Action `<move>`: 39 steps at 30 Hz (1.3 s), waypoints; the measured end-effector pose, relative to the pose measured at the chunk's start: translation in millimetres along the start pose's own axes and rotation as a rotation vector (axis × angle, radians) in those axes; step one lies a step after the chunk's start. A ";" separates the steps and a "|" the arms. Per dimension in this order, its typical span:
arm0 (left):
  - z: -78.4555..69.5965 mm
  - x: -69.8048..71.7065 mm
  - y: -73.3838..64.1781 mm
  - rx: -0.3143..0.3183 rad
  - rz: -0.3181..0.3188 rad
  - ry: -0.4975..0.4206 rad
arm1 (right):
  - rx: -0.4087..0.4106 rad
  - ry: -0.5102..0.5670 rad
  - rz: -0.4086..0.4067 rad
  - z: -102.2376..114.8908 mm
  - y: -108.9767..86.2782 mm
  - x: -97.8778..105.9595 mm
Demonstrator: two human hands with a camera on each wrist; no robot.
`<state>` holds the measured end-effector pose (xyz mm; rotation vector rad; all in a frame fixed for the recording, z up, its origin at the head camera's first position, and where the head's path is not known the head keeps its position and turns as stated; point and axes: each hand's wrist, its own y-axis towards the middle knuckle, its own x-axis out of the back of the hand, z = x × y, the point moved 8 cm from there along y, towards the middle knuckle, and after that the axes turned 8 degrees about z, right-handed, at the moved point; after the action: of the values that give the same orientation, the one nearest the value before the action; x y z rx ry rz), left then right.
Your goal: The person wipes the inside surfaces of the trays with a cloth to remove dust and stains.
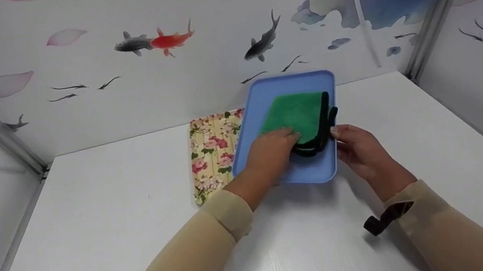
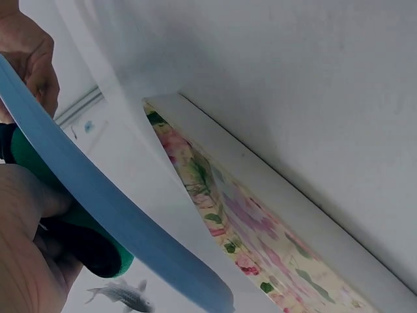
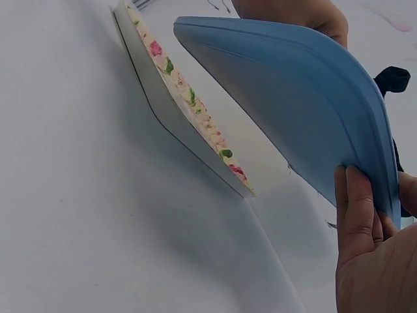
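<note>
My right hand (image 1: 362,148) holds a blue tray (image 1: 313,172) by its right edge, the thumb at the rim and the fingers flat against its underside, as the right wrist view shows. The tray is tilted above the table. On it lies a folded green cloth (image 1: 298,112) with black edging and a black loop at its right side. My left hand (image 1: 273,152) grips the near left part of the cloth; the left wrist view shows the fingers (image 2: 55,254) curled at its black-edged fold. Part of the cloth is hidden under that hand.
A floral-patterned tray (image 1: 211,159) with pale sides lies on the white table (image 1: 137,210), partly covered by the blue tray in the head view. Behind stands a white wall panel (image 1: 213,77) printed with fish and petals. Side panels with metal posts (image 1: 443,1) flank the table.
</note>
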<state>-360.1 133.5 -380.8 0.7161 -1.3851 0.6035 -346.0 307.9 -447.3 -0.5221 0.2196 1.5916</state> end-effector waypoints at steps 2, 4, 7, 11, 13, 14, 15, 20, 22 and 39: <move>4.4 0.0 -1.2 -0.003 -0.016 0.023 | 0.005 0.007 0.002 -0.3 0.3 -0.4; 10.1 -0.3 -2.3 0.001 -0.025 0.038 | 0.014 0.017 0.008 0.1 0.5 -0.9; 21.1 -1.2 -4.1 0.015 -0.037 0.057 | 0.030 0.009 0.016 1.4 0.2 -2.4; 37.8 -2.7 -8.0 0.047 -0.070 0.065 | 0.033 -0.027 0.020 3.0 -1.4 -3.6; 46.0 -4.4 -10.5 0.075 -0.081 0.049 | 0.032 -0.044 0.013 3.4 -2.3 -3.1; 49.5 -5.6 -11.7 0.089 -0.082 0.035 | 0.029 -0.049 0.007 3.4 -2.6 -2.7; 52.3 -6.8 -12.8 0.101 -0.082 0.023 | 0.025 -0.054 0.000 3.1 -2.7 -2.1; 57.2 -11.0 -17.3 0.158 -0.062 -0.079 | 0.007 -0.064 -0.038 1.0 -1.9 1.2; 56.4 -12.1 -19.4 0.179 -0.039 -0.115 | 0.003 -0.066 -0.045 1.2 -2.2 1.3; 18.7 -15.6 -36.0 0.181 0.036 -0.276 | 0.025 -0.014 -0.045 3.8 -1.7 3.9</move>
<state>-346.9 96.3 -399.0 0.9487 -1.6135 0.6830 -345.1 313.2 -445.4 -0.4937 0.2152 1.5462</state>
